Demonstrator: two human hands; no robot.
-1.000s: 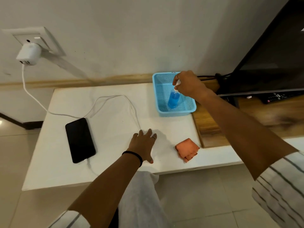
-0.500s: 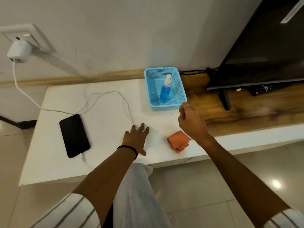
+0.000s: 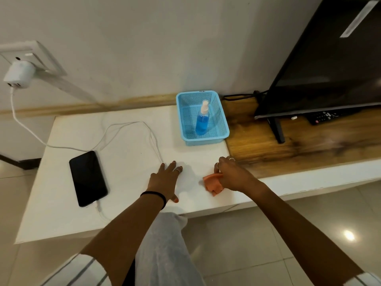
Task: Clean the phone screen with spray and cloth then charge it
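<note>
Right hand grips the crumpled orange cloth; left hand lies flat, grip released

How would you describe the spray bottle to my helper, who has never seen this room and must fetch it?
Find the white table beside the black TV. At its far edge, against the wall, sits a light blue mesh basket. The spray bottle stands upright inside it: clear, filled with blue liquid, white nozzle on top, the basket's only item.

- Right hand grips soft orange cloth.
- Beyond the grip: perforated blue plastic basket.
- Left of it: glossy black phone on smooth white tabletop.
- Right: grained wood shelf.
</note>
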